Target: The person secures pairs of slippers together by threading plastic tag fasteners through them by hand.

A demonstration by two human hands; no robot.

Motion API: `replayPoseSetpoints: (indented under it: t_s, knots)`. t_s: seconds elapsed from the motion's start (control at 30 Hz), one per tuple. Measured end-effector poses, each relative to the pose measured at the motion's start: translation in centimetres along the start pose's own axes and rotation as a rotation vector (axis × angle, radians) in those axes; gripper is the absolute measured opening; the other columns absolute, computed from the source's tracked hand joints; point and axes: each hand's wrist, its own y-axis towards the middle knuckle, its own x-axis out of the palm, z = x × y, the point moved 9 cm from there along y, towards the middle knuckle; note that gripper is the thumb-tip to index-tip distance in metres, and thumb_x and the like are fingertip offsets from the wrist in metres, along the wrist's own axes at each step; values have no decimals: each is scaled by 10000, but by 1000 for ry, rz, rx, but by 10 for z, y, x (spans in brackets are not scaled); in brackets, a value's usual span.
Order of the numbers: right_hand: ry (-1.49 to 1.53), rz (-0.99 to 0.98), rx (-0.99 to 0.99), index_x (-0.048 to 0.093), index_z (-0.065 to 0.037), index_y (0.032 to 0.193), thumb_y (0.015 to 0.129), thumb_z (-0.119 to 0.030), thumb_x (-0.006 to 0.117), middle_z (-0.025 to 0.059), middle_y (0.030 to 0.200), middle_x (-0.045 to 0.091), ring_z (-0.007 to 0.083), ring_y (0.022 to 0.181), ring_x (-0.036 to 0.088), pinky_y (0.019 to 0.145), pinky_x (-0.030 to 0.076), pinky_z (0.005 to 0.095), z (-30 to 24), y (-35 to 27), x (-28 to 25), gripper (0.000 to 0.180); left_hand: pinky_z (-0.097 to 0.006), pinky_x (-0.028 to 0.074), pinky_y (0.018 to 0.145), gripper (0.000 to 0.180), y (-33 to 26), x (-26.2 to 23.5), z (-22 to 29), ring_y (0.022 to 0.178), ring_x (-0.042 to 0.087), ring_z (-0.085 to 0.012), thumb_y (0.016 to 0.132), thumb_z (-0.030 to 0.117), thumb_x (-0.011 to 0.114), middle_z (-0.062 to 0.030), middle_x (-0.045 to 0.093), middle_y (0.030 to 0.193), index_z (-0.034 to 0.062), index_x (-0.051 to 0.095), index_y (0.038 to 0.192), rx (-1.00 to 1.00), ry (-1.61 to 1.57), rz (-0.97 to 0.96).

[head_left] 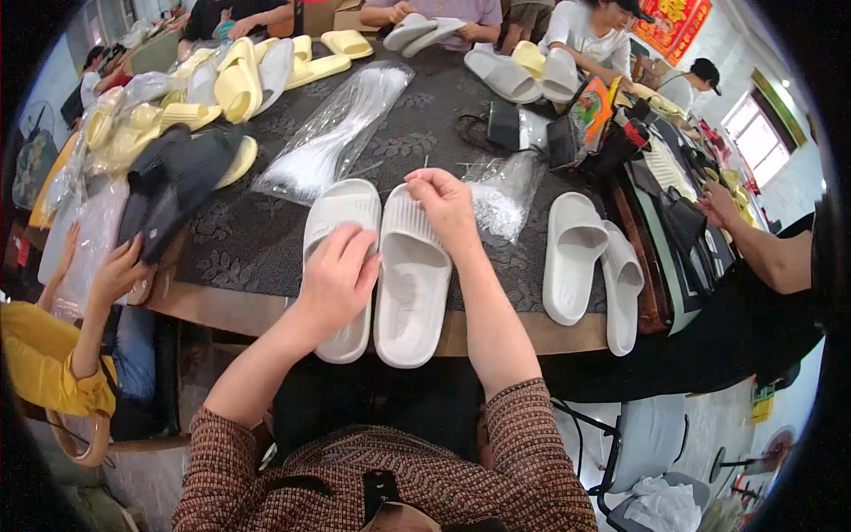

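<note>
Currently, the left slipper (341, 213) and right slipper (412, 306), both pale grey, lie side by side with heels at the worktop's (235, 253) near edge. The left hand (341, 275) curls over the left slipper; whether its fingers pinch anything, I cannot tell. The right hand's (441, 202) thumb and forefinger press together above the right slipper's strap.

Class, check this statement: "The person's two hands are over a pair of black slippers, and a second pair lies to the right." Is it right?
Not quite: the slippers under the left hand and right hand are pale grey, not black, as the head view shows. A second pair does lie to the right.
</note>
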Motion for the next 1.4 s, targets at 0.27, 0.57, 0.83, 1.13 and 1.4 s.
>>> replayPoseSetpoints:
  t_s: [0.27,0.57,0.83,1.13,1.4]
  knots:
    - [-13,41,-69,652,7,917,862,-54,601,3,799,644,53,746,570,686,462,207,-16,-5,4,97,-335,486,678,191,74,43,-50,803,614,-281,812,58,580,-152,609,916,-4,584,993,-155,-144,-146]
    - [-41,116,-62,640,6,950,861,-34,581,25,827,650,68,760,575,701,469,216,-20,-5,-5,114,-249,443,581,133,69,88,-90,639,550,-81,847,101,590,-25,620,746,-11,612,917,-471,-497,-254]
    - [-38,102,-92,513,-2,1162,867,0,526,54,803,644,99,757,591,728,482,234,-21,-8,-4,295,-156,353,485,109,58,80,-92,556,452,-5,875,118,577,8,603,724,37,628,926,-681,-947,-140]
    - [-147,56,-45,549,9,1007,861,-5,561,59,786,644,94,764,616,689,495,240,-31,-15,9,147,-183,412,543,120,59,74,-86,647,530,-28,874,118,578,19,605,740,33,640,931,-678,-1029,-108]
    - [-302,96,-107,623,-14,866,826,-58,639,26,762,638,82,685,566,644,469,236,-40,-18,7,62,-184,421,549,87,53,73,-97,652,521,-17,839,97,638,29,614,757,28,662,886,-691,-986,-21]
